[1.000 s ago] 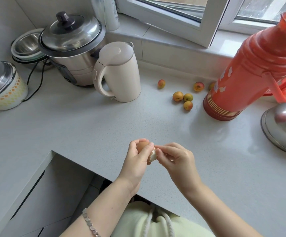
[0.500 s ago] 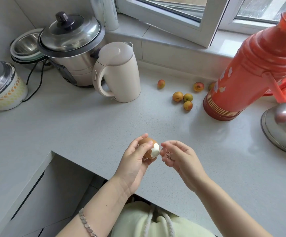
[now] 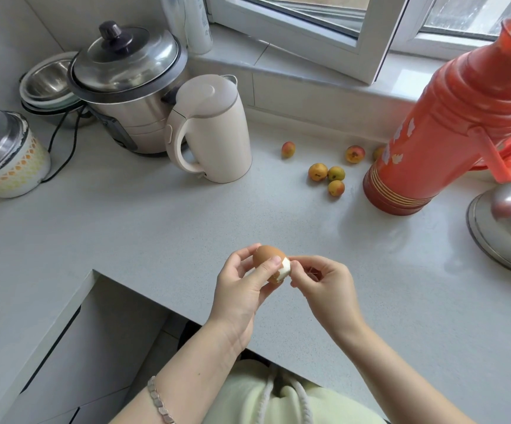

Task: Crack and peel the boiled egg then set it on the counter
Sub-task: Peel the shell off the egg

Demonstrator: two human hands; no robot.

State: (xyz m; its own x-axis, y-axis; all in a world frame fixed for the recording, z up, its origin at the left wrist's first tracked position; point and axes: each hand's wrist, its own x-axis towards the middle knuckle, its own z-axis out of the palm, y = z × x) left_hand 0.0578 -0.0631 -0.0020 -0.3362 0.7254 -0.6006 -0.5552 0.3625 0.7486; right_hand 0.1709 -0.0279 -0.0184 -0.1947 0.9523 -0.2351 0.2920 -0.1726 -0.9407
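Observation:
A brown boiled egg (image 3: 267, 256) is held above the grey counter (image 3: 168, 228) near its front edge. Most of its shell is still on; a patch of bare white shows on its right end. My left hand (image 3: 242, 289) grips the egg between thumb and fingers. My right hand (image 3: 324, 286) touches the egg's right end with thumb and forefinger pinched at the shell edge. Small shell bits seem to lie in the right palm.
A cream kettle (image 3: 211, 130) and a steel cooker (image 3: 125, 84) stand at the back left. Several small apricots (image 3: 327, 174) lie beside a red thermos (image 3: 450, 123). A steel lid (image 3: 508, 224) rests at right, a patterned pot (image 3: 6, 154) at far left.
My left hand has turned the egg so more brown shell and the peeled white patch show. My right hand drew slightly away, then came back to pinch at the shell edge.

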